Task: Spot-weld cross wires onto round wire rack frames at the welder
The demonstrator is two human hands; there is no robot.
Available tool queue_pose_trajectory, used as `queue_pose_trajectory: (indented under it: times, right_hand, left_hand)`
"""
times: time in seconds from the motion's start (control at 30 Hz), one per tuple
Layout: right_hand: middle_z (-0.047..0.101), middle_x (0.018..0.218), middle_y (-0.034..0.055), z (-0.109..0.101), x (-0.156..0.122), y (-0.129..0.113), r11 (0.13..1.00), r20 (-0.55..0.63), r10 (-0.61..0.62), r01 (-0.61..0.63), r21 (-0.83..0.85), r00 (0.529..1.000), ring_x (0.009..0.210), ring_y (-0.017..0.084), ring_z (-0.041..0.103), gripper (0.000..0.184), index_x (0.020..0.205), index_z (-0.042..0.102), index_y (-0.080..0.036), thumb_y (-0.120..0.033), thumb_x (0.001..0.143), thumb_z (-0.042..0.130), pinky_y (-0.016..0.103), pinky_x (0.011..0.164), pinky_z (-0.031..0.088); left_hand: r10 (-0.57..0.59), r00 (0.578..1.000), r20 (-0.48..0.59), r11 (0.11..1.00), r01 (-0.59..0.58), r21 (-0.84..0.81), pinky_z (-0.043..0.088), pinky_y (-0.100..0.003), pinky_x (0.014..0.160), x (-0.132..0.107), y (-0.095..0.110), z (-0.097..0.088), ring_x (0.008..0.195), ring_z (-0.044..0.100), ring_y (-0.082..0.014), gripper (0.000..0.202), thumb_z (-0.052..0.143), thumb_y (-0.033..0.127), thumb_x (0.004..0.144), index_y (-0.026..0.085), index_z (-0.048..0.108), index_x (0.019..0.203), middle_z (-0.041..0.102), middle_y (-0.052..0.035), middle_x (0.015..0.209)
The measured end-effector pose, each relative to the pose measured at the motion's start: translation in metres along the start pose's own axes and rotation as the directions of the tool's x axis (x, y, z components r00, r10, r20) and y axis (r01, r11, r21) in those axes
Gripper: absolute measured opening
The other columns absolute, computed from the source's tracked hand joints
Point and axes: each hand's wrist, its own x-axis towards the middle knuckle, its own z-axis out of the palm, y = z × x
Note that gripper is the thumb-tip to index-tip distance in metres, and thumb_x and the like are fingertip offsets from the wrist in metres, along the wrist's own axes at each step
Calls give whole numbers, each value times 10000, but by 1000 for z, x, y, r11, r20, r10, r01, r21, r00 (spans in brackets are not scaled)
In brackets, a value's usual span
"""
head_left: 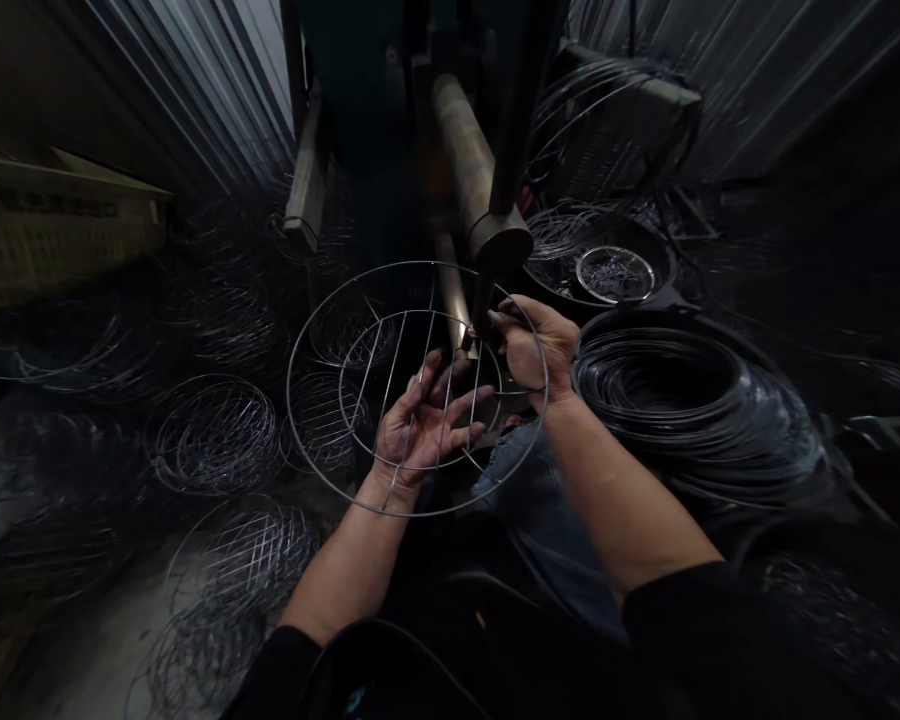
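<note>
I hold a round wire frame [322,300], two concentric rings crossed by several straight rods, flat in front of me under a welding machine's electrode [499,240]. My left hand [424,420] lies under the rods near the frame's near side, palm up, fingers spread and supporting the grid. My right hand [532,345] is closed in a pinch on the inner ring at the frame's right, just beside the electrode tip.
Finished wire frames [214,435] lie heaped on the floor to the left. A large coil of dark wire [690,400] sits at the right, with a basin of wire rings [607,265] behind it. Corrugated metal walls [195,80] close in both sides.
</note>
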Motion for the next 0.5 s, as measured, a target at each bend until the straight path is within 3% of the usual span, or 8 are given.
queue_pose_trajectory:
  times: [0.3,0.5]
  right_hand:
    - [602,671,-21,2,2,1,999,-15,-49,49,-18,999,696,150,588,65,724,692,-212,-197,746,633,271,639,486]
    - [591,652,-26,5,1,2,999,-34,-43,43,10,998,677,145,588,38,716,687,-209,-205,737,655,263,606,487]
  left_hand:
    - [-5,1000,-11,999,5,-38,573,-428,764,0,-2,-2,1296,469,-376,321,465,421,943,367,594,1232,442,-21,1483]
    - [-31,999,-24,997,30,-72,522,-516,893,-1,-3,-3,1354,396,-372,406,362,364,979,385,474,1369,372,-33,1530]
